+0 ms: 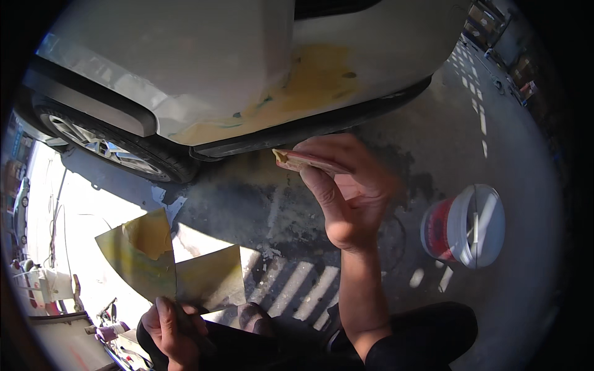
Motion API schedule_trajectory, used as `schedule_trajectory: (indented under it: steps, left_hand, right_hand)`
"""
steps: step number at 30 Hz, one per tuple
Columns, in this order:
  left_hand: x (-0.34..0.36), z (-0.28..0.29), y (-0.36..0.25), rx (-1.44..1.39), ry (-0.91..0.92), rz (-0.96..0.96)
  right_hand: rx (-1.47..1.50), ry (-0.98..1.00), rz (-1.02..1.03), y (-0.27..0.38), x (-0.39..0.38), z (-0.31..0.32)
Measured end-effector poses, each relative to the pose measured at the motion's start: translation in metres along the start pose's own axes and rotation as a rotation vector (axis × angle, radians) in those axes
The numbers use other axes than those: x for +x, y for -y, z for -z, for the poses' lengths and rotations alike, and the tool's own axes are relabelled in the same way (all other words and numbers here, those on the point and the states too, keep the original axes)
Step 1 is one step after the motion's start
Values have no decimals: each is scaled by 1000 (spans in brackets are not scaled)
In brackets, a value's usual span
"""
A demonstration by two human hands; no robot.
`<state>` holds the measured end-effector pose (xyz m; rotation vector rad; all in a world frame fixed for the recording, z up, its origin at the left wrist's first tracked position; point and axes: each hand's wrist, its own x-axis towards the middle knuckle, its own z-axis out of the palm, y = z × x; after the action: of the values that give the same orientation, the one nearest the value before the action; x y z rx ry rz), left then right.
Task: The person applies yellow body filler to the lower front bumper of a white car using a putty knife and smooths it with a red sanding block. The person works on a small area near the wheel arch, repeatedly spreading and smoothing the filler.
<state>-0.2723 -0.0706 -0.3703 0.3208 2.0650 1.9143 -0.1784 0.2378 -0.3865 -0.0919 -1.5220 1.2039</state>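
Low at the left, my left hand (170,331) is closed around the lower end of a putty board (139,266), whose thin yellow-stained surface spreads out in two angled flaps. A mound of yellowish putty (148,238) lies on the left flap. My right hand (346,185) is raised near the middle, pinching a flat reddish putty spreader (315,162) between thumb and fingers. Yellow putty clings to the spreader's left tip. Beyond it is the car's light-coloured bumper (377,68), with a broad yellow filler patch (315,74) and small dark green spots. The spreader appears apart from the bumper.
A car wheel (105,139) stands at the left, below the body panel. On the concrete floor at the right sits a white and red bucket (461,227) with a handle. Assorted items (52,287) lie at the lower left. My dark-clothed knees (427,331) show below.
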Motion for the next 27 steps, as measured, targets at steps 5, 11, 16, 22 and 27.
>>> schedule_trajectory:
  steps: [5, 11, 16, 22, 27]
  left_hand:
    - [-20, -27, -38, 40, 67, -90]
    - [-62, -70, -88, 151, -139, 19]
    - [-64, -58, -89, 262, 143, -9]
    - [-22, -22, -74, 303, 316, 118]
    - [31, -5, -61, 221, 578, 59]
  right_hand:
    - [202, -615, -237, -41, -37, -13]
    - [313, -776, -314, -61, -24, -10]
    - [267, -783, -253, -56, -21, -17]
    - [-32, -777, -53, -62, -3, -11]
    - [-315, -779, 85, -59, 16, -15]
